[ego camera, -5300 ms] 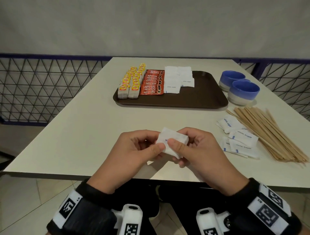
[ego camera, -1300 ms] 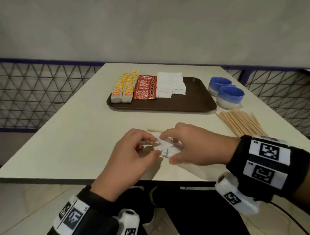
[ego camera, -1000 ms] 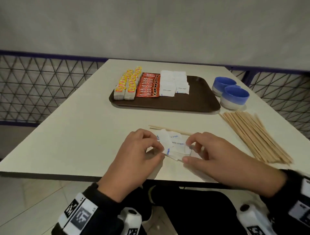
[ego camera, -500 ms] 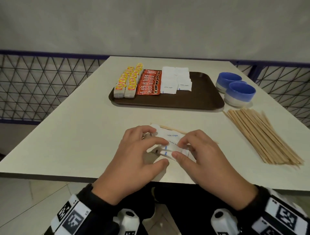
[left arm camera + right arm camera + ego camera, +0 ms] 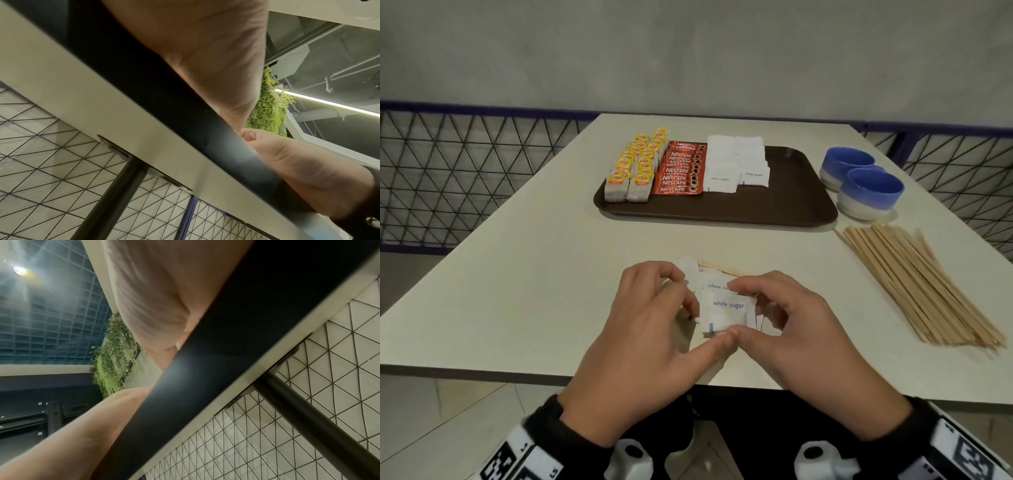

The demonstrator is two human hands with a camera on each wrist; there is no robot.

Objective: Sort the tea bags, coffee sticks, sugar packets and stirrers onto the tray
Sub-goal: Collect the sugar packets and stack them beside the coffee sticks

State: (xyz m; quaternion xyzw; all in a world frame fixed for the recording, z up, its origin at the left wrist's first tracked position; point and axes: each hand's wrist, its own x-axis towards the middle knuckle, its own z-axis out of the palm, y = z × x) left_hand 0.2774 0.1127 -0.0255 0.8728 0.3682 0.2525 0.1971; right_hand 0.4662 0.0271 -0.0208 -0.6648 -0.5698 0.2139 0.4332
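Near the table's front edge, both hands hold a small stack of white sugar packets (image 5: 726, 313) between them. My left hand (image 5: 654, 329) grips the stack's left side with thumb below and fingers above; my right hand (image 5: 784, 325) pinches its right side. More loose packets (image 5: 690, 270) and one wooden stirrer (image 5: 717, 268) lie just behind. The brown tray (image 5: 784, 202) holds yellow-tagged tea bags (image 5: 635, 171), red coffee sticks (image 5: 681, 171) and sugar packets (image 5: 736, 164) in rows. Both wrist views show only palm and table edge.
A heap of wooden stirrers (image 5: 917, 284) lies on the table at the right. Two blue and white bowls (image 5: 866, 185) stand beside the tray's right end. A wire mesh fence (image 5: 465, 178) runs behind the table on both sides.
The right hand swept the loose sugar packets from the table's right side to the middle. Both hands have since closed on them and squared them into a stack.
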